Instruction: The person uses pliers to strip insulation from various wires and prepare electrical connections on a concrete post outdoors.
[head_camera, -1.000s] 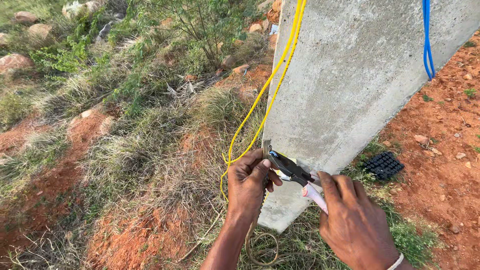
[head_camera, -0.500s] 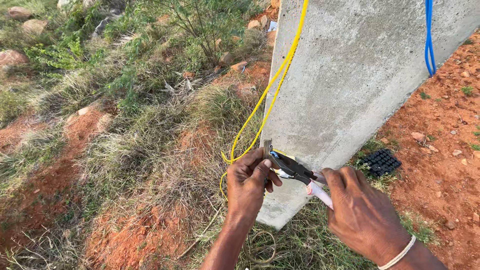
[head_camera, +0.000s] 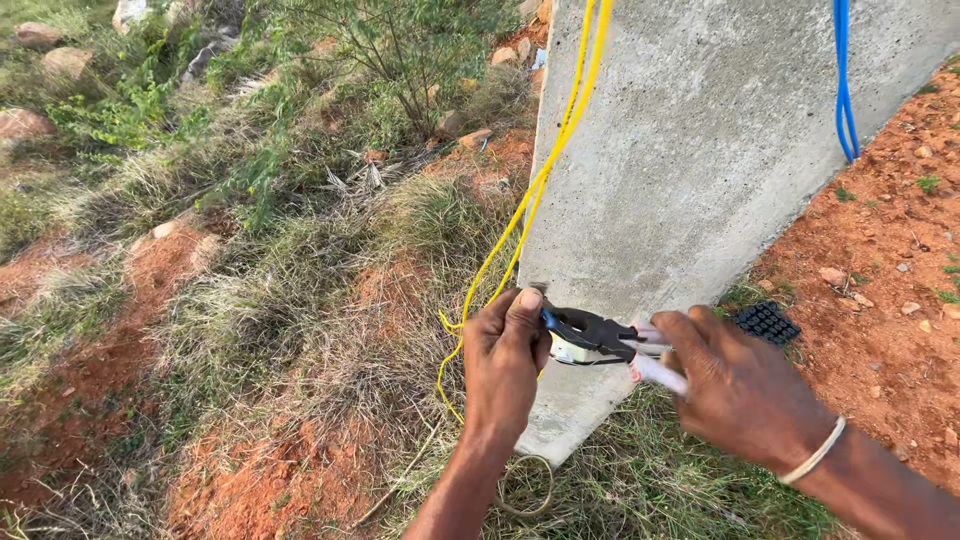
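— What's the setting?

— Open ground: red soil (head_camera: 890, 330), dry grass (head_camera: 280, 330) and scrub, with a tall grey concrete pole (head_camera: 700, 170) leaning up out of it. A yellow cable (head_camera: 545, 175) runs down the pole's left edge, and a blue cable (head_camera: 845, 90) hangs down its right side.

— And the hands?

— Both are low against the pole's base. The right hand (head_camera: 745, 390) has its fingers wrapped shut round the pale handles of a pair of pliers (head_camera: 590, 335). The left hand (head_camera: 505, 360) is curled closed at the tool's nose, thumb on top, pinching something small there; what exactly, I can't tell.

— How does the tool lie?

— Its long axis runs nearly level, left to right across the face of the pole, dark head pointing left into the left hand, handles trailing right. So the nose touches the left fingers, and the right hand sits at the far end.

— The yellow cable?

— It comes down to just left of the left hand and loops behind it toward the grass.

— Any packages or labels?

— None to see. Only a small black gridded object (head_camera: 768, 322) lying on the ground just right of the pole, beyond the right hand, and a thin wire ring (head_camera: 525, 485) in the grass below the left wrist.
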